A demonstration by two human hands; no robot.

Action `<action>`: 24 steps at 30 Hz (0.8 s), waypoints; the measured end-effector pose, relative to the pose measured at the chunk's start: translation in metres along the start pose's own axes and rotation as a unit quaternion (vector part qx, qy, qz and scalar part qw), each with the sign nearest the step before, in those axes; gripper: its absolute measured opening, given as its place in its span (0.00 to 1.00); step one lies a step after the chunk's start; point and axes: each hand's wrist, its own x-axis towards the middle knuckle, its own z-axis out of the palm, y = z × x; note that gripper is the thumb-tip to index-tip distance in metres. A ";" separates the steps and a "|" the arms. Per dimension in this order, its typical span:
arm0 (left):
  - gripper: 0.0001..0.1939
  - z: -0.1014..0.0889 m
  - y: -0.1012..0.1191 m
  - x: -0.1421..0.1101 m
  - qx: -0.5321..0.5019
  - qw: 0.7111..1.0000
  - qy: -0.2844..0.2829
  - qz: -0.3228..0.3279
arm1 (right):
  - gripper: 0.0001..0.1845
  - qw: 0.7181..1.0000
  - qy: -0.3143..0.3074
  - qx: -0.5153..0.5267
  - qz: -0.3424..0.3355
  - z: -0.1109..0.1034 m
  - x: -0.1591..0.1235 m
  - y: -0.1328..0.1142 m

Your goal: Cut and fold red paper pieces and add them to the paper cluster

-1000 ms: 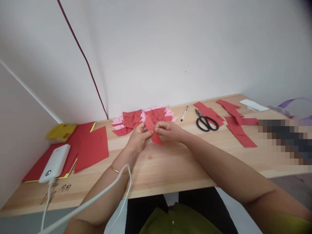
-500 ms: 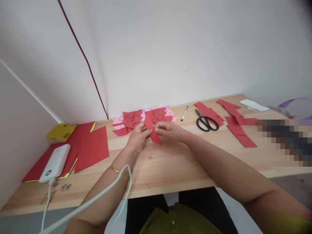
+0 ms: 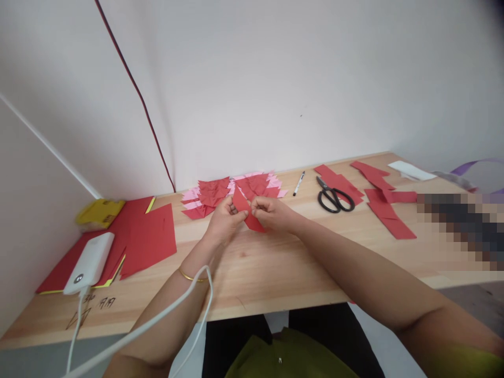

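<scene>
A strip of red paper (image 3: pixel 244 207) is held up above the wooden table, pinched between both hands. My left hand (image 3: pixel 225 218) grips its left side, thumb in front. On the right side, the fingers of my right hand (image 3: pixel 271 212) are closed on the strip's edge. Right behind the hands lie folded red and pink paper pieces (image 3: pixel 214 191), stacked in two spread groups near the wall. To the right of them rests a pen (image 3: pixel 299 184), then black-handled scissors (image 3: pixel 334 198) with the blades toward the wall.
Red paper strips (image 3: pixel 389 218) lie scattered at the right, near a white strip (image 3: pixel 411 170). At the left, red sheets (image 3: pixel 151 241) lie beside a white power bank (image 3: pixel 90 262) and a yellow packet (image 3: pixel 100 212). A white cable (image 3: pixel 157 317) passes over my left forearm.
The red strip has turned slightly between my fingers, and its lower end has shifted a little right. Both hands keep their hold in nearly the same place.
</scene>
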 end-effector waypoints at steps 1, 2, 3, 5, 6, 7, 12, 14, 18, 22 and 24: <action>0.17 0.001 0.002 -0.001 -0.002 1.000 0.003 -0.002 | 0.02 1.000 0.000 0.002 0.002 0.000 0.000 0.000; 0.18 0.003 0.004 -0.001 -0.005 1.000 0.007 -0.005 | 0.02 1.000 0.001 0.003 0.005 0.001 0.000 0.000; 0.20 0.004 0.005 -0.002 -0.006 1.000 0.012 -0.009 | 0.02 1.000 0.001 0.003 0.007 0.001 0.000 0.000; 0.21 0.006 0.008 -0.003 0.007 1.000 0.022 -0.013 | 0.02 1.000 0.004 0.000 0.003 0.001 0.000 0.001; 0.21 0.007 0.009 -0.003 0.015 0.999 0.025 -0.013 | 0.02 1.000 0.006 0.000 0.000 0.002 0.000 0.002; 0.21 0.008 0.010 -0.004 0.021 0.999 0.026 -0.012 | 0.02 1.000 0.009 0.001 -0.001 0.002 0.000 0.003; 0.20 0.006 0.006 -0.003 0.006 1.000 0.006 -0.005 | 0.04 1.000 0.018 0.018 0.001 0.003 0.002 0.006; 0.20 0.005 0.004 -0.003 0.005 1.000 0.005 -0.001 | 0.04 1.000 0.018 0.016 -0.001 0.004 0.002 0.007; 0.19 0.005 0.002 -0.004 0.014 1.000 0.010 0.002 | 0.04 1.000 0.021 0.013 -0.002 0.004 0.002 0.006; 0.19 0.007 0.001 -0.004 -0.010 1.000 0.007 0.001 | 0.05 0.999 0.033 0.014 -0.006 0.005 0.003 0.007; 0.19 0.007 0.000 -0.004 -0.008 1.000 0.010 0.001 | 0.04 0.999 0.038 0.003 -0.012 0.006 0.003 0.007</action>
